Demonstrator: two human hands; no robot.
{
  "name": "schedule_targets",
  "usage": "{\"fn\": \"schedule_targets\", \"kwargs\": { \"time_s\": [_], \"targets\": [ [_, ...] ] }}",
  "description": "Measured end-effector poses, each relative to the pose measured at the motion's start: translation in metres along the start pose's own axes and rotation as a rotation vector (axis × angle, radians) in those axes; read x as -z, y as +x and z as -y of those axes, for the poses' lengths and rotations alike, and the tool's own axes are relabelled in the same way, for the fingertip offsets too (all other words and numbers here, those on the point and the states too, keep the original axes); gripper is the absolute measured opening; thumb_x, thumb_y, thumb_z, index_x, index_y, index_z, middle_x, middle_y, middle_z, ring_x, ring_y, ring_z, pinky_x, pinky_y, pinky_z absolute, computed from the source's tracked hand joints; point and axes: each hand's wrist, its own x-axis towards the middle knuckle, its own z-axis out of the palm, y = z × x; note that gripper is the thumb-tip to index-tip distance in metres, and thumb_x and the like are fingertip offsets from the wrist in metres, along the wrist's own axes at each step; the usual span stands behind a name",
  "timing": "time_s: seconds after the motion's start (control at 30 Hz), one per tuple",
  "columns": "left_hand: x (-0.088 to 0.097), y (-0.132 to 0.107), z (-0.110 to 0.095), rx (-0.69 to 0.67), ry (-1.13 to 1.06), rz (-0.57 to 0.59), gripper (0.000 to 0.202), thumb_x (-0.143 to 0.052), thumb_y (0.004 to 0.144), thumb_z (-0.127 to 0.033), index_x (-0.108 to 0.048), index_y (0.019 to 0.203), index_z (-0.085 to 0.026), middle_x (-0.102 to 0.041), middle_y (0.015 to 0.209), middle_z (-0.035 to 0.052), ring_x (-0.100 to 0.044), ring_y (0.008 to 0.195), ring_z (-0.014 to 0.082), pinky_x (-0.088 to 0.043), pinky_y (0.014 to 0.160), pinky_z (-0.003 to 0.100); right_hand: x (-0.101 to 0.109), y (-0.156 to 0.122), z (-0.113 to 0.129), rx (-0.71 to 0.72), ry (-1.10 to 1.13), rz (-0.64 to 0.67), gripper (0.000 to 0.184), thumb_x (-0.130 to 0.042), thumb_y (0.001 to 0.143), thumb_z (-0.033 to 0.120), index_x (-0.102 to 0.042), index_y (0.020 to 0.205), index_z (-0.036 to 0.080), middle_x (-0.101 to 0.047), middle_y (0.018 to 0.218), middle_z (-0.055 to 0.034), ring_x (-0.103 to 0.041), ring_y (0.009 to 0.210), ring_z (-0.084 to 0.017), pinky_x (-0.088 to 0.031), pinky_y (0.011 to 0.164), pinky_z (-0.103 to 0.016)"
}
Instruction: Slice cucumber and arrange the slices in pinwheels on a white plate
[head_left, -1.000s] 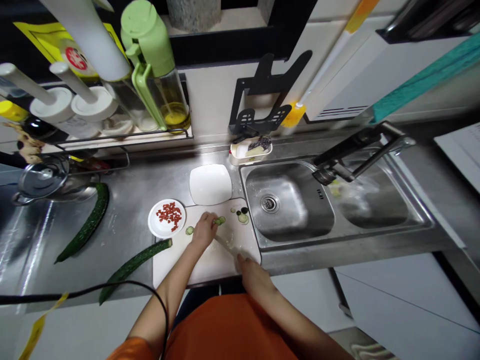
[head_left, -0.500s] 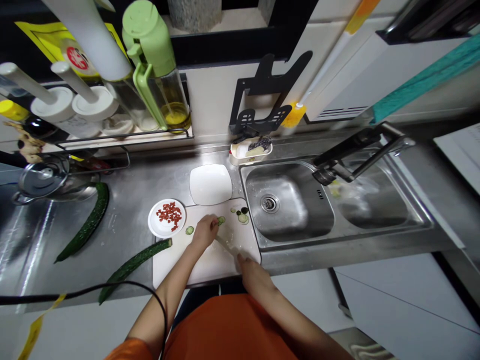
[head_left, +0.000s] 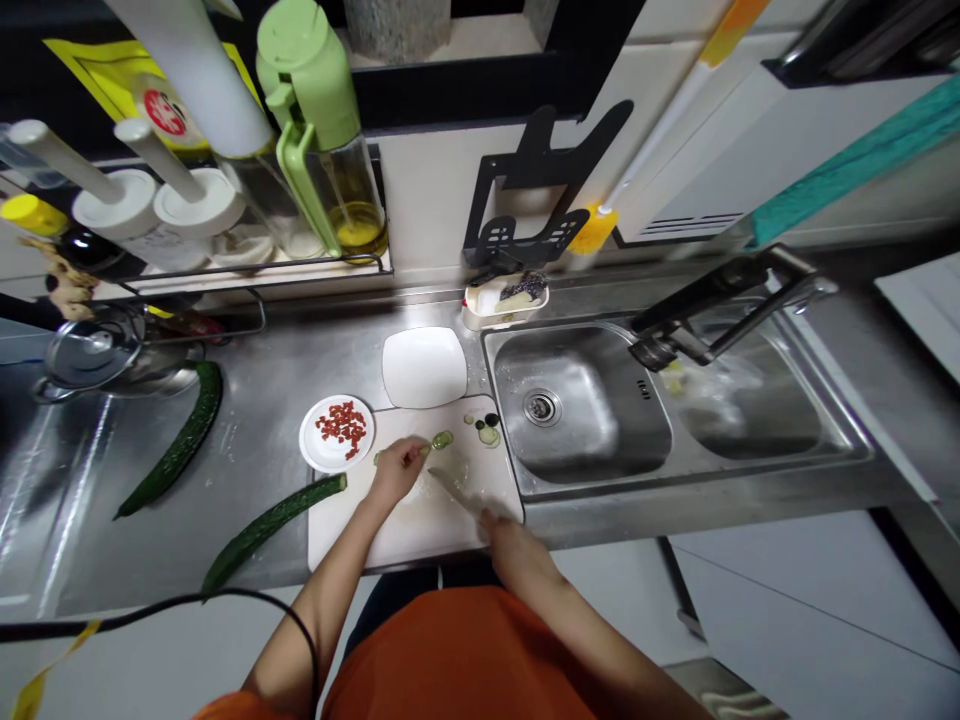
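Note:
My left hand (head_left: 399, 470) is over the white cutting board (head_left: 352, 530), its thumb and fingers pinched together. Beside the fingertips lie thin cucumber slices (head_left: 442, 440); whether a piece is in the pinch is hidden. In my right hand (head_left: 517, 552) is the handle of a knife (head_left: 454, 492), its blade pointing up and left, low over the board. More cucumber slices and dark end pieces (head_left: 489, 435) sit at the board's upper right corner. A whole cucumber (head_left: 270, 525) rests with its cut end on the board's left edge.
A white plate of chopped red bits (head_left: 324, 463) stands left of the board, a white square plate (head_left: 424, 368) behind it. Another cucumber (head_left: 176, 450) lies further left, near a lidded pot (head_left: 94, 355). The sink (head_left: 585, 400) is at right. A black cable (head_left: 247, 592) crosses at lower left.
My left hand has drawn slightly left, showing more of the slices by its fingertips and covering most of the lone slice at left. The knife has stayed nearly in place.

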Motion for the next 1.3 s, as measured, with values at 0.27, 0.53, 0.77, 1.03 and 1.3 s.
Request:
{"fn": "schedule_targets", "kwargs": {
  "time_s": [0.27, 0.53, 0.77, 1.03, 1.3],
  "targets": [
    [-0.003, -0.002, 0.011, 0.206, -0.017, -0.013, 0.018, -0.060, 0.075, -0.038, -0.065, 0.074, -0.020, -0.061, 0.064, -0.0026, -0.052, 0.060, 0.0099, -0.037, 0.058, 0.020, -0.001, 0.000, 0.000, -0.007, 0.005, -0.007, 0.052, -0.033, 0.077, -0.004, -0.050, 0.122, 0.017, -0.066, 0.101, -0.0120, -0.064, 0.095, -0.022, -0.042, 0.068, -0.027],
    [0.001, -0.005, 0.004, 0.260, 0.130, -0.052, 0.015, -0.054, 0.077, -0.027, -0.067, 0.071, -0.020, -0.063, 0.063, -0.0022, -0.054, 0.060, 0.0108, -0.036, 0.060, 0.022, -0.006, 0.006, 0.004, 0.003, 0.004, -0.098, 0.052, -0.032, 0.078, -0.005, -0.048, 0.122, 0.016, -0.068, 0.095, -0.0108, -0.066, 0.089, -0.021, -0.043, 0.064, -0.025],
    [-0.003, -0.006, 0.000, 0.266, 0.226, -0.097, 0.013, -0.054, 0.076, -0.022, -0.066, 0.071, -0.020, -0.064, 0.064, -0.0007, -0.054, 0.062, 0.0116, -0.035, 0.062, 0.022, 0.002, 0.007, 0.027, -0.017, -0.053, -0.114, 0.055, -0.030, 0.084, -0.001, -0.041, 0.136, 0.015, -0.067, 0.102, -0.0141, -0.064, 0.096, -0.023, -0.047, 0.072, -0.027],
    [-0.004, -0.005, 0.004, 0.265, 0.236, -0.108, 0.013, -0.055, 0.076, -0.021, -0.068, 0.073, -0.020, -0.067, 0.069, 0.0012, -0.057, 0.065, 0.0124, -0.036, 0.064, 0.023, 0.007, 0.007, 0.036, -0.024, -0.071, -0.103, 0.057, -0.025, 0.087, 0.002, -0.038, 0.140, 0.017, -0.066, 0.104, -0.0142, -0.064, 0.097, -0.024, -0.049, 0.074, -0.029],
    [-0.004, -0.004, 0.004, 0.269, 0.244, -0.102, 0.013, -0.054, 0.076, -0.020, -0.068, 0.073, -0.020, -0.068, 0.069, 0.0013, -0.057, 0.066, 0.0130, -0.036, 0.065, 0.024, 0.004, 0.009, 0.036, -0.013, -0.066, -0.108, 0.060, -0.025, 0.086, -0.001, -0.036, 0.142, 0.018, -0.066, 0.104, -0.0145, -0.065, 0.096, -0.023, -0.050, 0.073, -0.029]
  ]
}}
